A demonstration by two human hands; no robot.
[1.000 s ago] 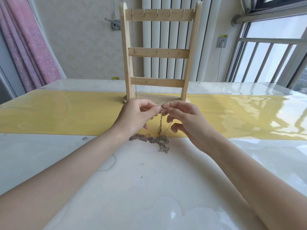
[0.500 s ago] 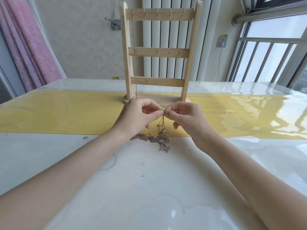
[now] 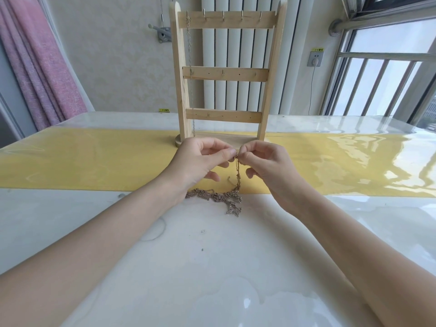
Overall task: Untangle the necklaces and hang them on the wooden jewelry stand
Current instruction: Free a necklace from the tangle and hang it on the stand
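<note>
While my left hand (image 3: 200, 166) and right hand (image 3: 266, 164) pinch one chain end together, the tangled necklaces (image 3: 217, 197) trail onto the table (image 3: 212, 267) before the wooden stand (image 3: 226, 74).

The left hand (image 3: 200, 164) covers the near left end of the tangle (image 3: 219, 197). How many chains are knotted there is too fine to tell. The hands also hide part of the stand (image 3: 226, 76) base. Both forearms run off the bottom edge.
</note>
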